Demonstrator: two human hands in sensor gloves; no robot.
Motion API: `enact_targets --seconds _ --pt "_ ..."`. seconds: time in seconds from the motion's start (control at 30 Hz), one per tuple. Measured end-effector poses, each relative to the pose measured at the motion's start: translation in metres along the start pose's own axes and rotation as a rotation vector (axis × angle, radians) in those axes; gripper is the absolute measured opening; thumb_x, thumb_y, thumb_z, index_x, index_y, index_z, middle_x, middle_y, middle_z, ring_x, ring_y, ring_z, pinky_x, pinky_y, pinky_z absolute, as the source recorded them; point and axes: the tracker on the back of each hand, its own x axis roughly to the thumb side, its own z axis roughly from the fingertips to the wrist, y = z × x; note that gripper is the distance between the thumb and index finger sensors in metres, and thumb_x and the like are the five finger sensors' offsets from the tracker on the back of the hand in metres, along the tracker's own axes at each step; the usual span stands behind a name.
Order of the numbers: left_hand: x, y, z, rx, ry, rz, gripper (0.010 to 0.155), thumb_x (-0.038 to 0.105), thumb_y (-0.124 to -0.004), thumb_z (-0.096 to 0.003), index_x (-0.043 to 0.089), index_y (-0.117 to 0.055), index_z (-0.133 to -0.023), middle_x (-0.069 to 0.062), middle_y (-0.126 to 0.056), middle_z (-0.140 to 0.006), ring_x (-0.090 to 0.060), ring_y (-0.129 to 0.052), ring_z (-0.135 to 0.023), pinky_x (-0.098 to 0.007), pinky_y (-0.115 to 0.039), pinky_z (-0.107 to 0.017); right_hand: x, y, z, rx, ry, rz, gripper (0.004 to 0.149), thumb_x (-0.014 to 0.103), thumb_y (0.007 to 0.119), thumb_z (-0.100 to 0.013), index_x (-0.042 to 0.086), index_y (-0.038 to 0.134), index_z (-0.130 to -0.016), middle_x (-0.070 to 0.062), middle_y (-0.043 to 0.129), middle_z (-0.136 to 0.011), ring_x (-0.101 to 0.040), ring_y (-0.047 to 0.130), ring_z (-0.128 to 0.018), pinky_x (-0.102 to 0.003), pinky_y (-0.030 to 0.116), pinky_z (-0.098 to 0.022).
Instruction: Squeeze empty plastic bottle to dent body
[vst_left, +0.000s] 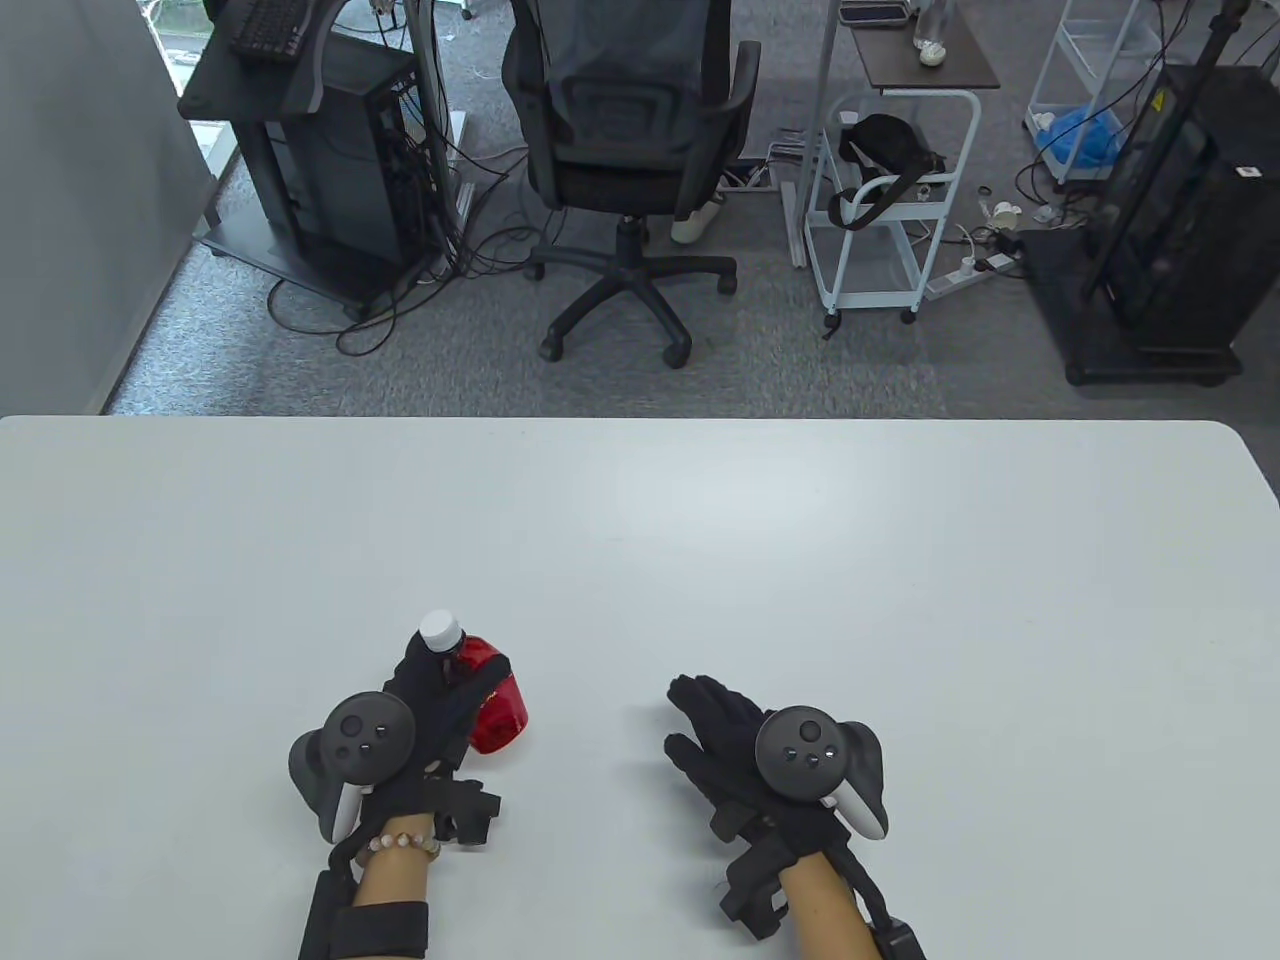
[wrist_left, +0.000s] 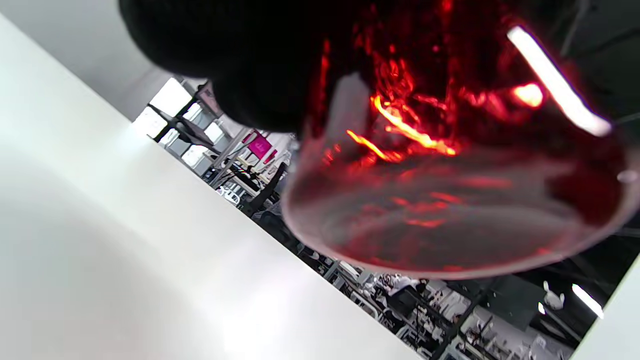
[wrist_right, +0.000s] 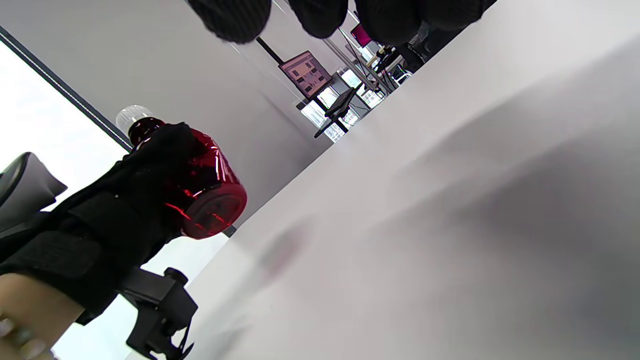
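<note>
My black-gloved left hand (vst_left: 425, 700) wraps a translucent red bottle (vst_left: 497, 697), white cap (vst_left: 439, 630) at twelve o'clock.

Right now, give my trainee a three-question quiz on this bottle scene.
1. True or false: the red bottle stands on the table.
2. Which hand grips the bottle? A) left hand B) right hand C) both
3. Fill in: the bottle's cap is ____ in colour.

Key: 1 false, it is held off the surface, as the right wrist view shows; 2 A; 3 white.
</note>
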Motion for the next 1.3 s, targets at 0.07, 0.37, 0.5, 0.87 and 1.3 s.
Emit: enact_targets --seconds 0.07,0.37,0.5,0.87,1.3 --pt "0.005 -0.001 0.001 0.001 -0.041 -0.069 0.078 0.068 -0.072 -0.0552 0.016 -0.049 -0.108 -0.006 -0.086 -0.08 -0.021 -0.093 -0.054 -0.034 -0.082 -0.036 0.0 0.0 0.001 -0.002 0.003 0.007 0.068 0.041 0.061 -0.066 0.003 0.042 -0.119 -0.032 0.047 -0.12 -0.058 0.047 -0.102 -0.082 0.029 -0.063" --pt "0.011 -0.006 0.0 -0.085 -0.008 -0.11 0.077 0.054 -0.073 -0.0619 0.013 -0.033 -0.114 -0.015 -0.072 -0.101 -0.03 -0.08 -0.06 -0.03 -0.078 -0.033 -0.002 -0.002 0.002 -0.003 0.013 -0.008 0.069 0.042 0.061 -0.066 0.003 0.041 -0.119 -0.033 0.047 -0.12 -0.059 0.047 -0.102 -0.082 0.029 -0.062" --pt "0.008 -0.015 -0.009 -0.14 0.063 -0.093 0.078 0.049 -0.075 -0.0622 0.012 -0.031 -0.114 -0.019 -0.068 -0.104 -0.035 -0.079 -0.063 -0.035 -0.078 -0.035 -0.003 -0.004 0.001 -0.002 0.021 -0.013 0.069 0.042 0.061 -0.066 0.002 0.041 -0.119 -0.033 0.046 -0.12 -0.059 0.047 -0.102 -0.082 0.03 -0.062" --pt "0.023 -0.037 -0.061 -0.224 0.092 -0.342 0.078 0.05 -0.075 -0.0612 0.012 -0.031 -0.114 -0.019 -0.067 -0.105 -0.033 -0.082 -0.067 -0.037 -0.079 -0.039 -0.003 -0.005 0.001 -0.002 0.027 0.027 0.069 0.042 0.061 -0.066 0.002 0.041 -0.119 -0.033 0.045 -0.121 -0.059 0.045 -0.103 -0.081 0.029 -0.063" --pt "0.019 -0.049 -0.075 -0.228 0.133 -0.463 0.078 0.049 -0.077 -0.0595 0.014 -0.033 -0.114 -0.018 -0.068 -0.105 -0.033 -0.085 -0.075 -0.041 -0.082 -0.044 0.0 -0.001 -0.003 0.023 0.012 0.038 0.069 0.043 0.061 -0.066 0.002 0.041 -0.119 -0.033 0.046 -0.121 -0.059 0.045 -0.103 -0.081 0.03 -0.063"
